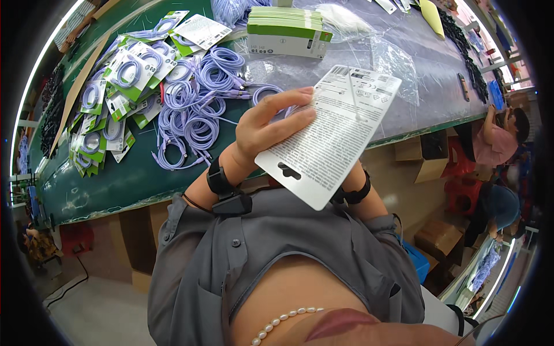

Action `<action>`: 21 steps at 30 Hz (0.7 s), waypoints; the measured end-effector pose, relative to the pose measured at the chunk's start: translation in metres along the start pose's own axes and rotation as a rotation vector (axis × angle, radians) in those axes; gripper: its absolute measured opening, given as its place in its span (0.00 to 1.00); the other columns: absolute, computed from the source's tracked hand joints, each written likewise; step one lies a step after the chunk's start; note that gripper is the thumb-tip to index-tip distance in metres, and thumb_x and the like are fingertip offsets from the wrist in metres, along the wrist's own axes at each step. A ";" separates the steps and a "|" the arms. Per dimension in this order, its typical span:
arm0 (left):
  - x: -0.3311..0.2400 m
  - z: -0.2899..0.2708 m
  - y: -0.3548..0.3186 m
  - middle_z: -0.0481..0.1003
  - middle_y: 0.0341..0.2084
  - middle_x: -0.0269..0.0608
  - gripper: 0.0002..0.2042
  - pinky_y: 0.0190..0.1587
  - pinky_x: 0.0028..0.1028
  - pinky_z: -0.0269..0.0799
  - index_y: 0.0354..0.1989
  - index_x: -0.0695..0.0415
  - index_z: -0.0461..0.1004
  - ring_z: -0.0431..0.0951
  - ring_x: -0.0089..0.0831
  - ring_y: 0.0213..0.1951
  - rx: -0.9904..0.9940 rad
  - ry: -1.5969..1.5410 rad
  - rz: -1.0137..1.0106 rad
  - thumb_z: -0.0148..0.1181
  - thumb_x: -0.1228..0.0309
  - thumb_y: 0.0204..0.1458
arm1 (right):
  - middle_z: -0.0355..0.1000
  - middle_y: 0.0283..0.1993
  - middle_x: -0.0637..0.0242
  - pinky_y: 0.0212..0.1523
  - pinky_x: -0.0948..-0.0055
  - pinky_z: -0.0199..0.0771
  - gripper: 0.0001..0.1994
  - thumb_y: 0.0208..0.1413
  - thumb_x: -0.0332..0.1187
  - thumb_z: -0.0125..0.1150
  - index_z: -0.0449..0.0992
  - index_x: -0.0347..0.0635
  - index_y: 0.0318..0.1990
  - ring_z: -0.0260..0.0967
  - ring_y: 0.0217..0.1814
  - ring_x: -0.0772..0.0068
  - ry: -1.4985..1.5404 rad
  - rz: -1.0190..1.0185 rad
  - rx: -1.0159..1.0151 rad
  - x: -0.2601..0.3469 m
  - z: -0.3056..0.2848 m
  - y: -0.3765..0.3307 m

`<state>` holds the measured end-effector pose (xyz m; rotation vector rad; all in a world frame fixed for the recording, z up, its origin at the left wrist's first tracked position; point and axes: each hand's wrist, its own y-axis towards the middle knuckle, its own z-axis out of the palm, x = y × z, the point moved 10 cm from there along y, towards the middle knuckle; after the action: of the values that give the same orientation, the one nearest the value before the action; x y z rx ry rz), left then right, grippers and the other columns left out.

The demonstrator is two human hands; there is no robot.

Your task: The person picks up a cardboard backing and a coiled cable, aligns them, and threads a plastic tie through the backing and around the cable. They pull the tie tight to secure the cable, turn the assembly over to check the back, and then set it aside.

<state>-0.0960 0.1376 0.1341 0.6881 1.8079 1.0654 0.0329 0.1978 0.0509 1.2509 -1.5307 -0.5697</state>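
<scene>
A white packaging card (340,124) with fine grey print and a hang hole is tilted up in front of me, its printed side showing. My left hand (271,124) grips its left edge, index and middle fingers over the face. Behind the card, my right hand is hidden; only the right forearm and its black wristband (358,191) show. Part of a coiled lilac cable (266,92) shows just beyond my left hand; whether it is attached to the card I cannot tell. Left of that hand lies a heap of loose coiled lilac cables (187,112).
Cables on green-and-white cards (124,78) are piled on the green table (92,193) at the left. A stack of cards (285,34) stands at the back on plastic sheeting (404,63). Cardboard boxes (438,236) and other people (499,141) are at the right.
</scene>
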 end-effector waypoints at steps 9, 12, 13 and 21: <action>-0.011 0.001 0.010 0.72 0.42 0.53 0.17 0.46 0.36 0.76 0.40 0.62 0.76 0.77 0.49 0.44 0.045 -0.068 0.096 0.65 0.79 0.37 | 0.72 0.47 0.55 0.51 0.63 0.70 0.17 0.48 0.27 0.63 0.72 0.34 0.47 0.71 0.50 0.56 -0.089 0.217 0.056 -0.010 -0.001 -0.027; -0.015 0.004 0.009 0.73 0.42 0.53 0.17 0.45 0.36 0.76 0.39 0.61 0.76 0.77 0.48 0.44 0.064 -0.036 0.126 0.65 0.78 0.37 | 0.72 0.48 0.55 0.52 0.63 0.69 0.17 0.48 0.27 0.62 0.71 0.34 0.47 0.70 0.51 0.56 -0.091 0.245 0.069 -0.011 -0.001 -0.030; -0.016 0.004 0.010 0.73 0.41 0.52 0.16 0.45 0.36 0.76 0.39 0.61 0.76 0.77 0.48 0.43 0.059 -0.038 0.128 0.65 0.78 0.37 | 0.72 0.48 0.55 0.52 0.63 0.69 0.17 0.49 0.27 0.62 0.71 0.33 0.47 0.70 0.51 0.56 -0.094 0.251 0.075 -0.011 -0.002 -0.030; -0.007 0.004 0.005 0.74 0.39 0.52 0.17 0.42 0.34 0.77 0.40 0.62 0.75 0.78 0.46 0.41 0.036 -0.026 0.111 0.65 0.76 0.37 | 0.72 0.49 0.54 0.53 0.65 0.68 0.16 0.50 0.26 0.61 0.70 0.33 0.48 0.70 0.51 0.58 -0.146 0.360 0.148 -0.012 -0.002 -0.018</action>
<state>-0.0892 0.1358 0.1404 0.8289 1.7869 1.0941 0.0416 0.2032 0.0314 1.0240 -1.8963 -0.3216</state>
